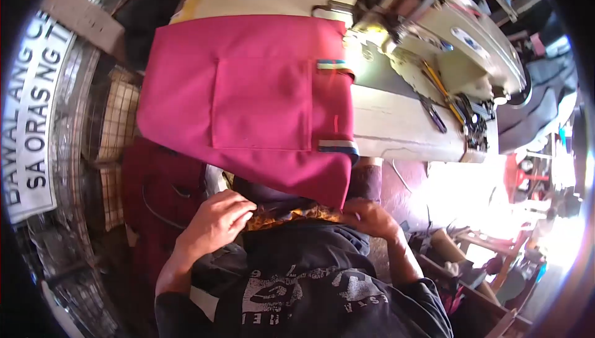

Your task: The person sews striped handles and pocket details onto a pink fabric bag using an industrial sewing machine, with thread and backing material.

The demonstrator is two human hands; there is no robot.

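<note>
A magenta cloth with a sewn pocket and striped tabs lies across the sewing table and hangs over its near edge towards my lap. Just under that hanging edge a strip of orange and dark patterned fabric runs across my waist. My left hand has its fingers curled on the strip's left end. My right hand grips its right end, close to the magenta cloth's lower corner. My dark printed shirt fills the bottom of the view.
A cream sewing machine stands at the upper right on the pale table, with scissors and a pencil beside it. Dark red cloth lies at the left. A lettered sign and wire mesh are further left.
</note>
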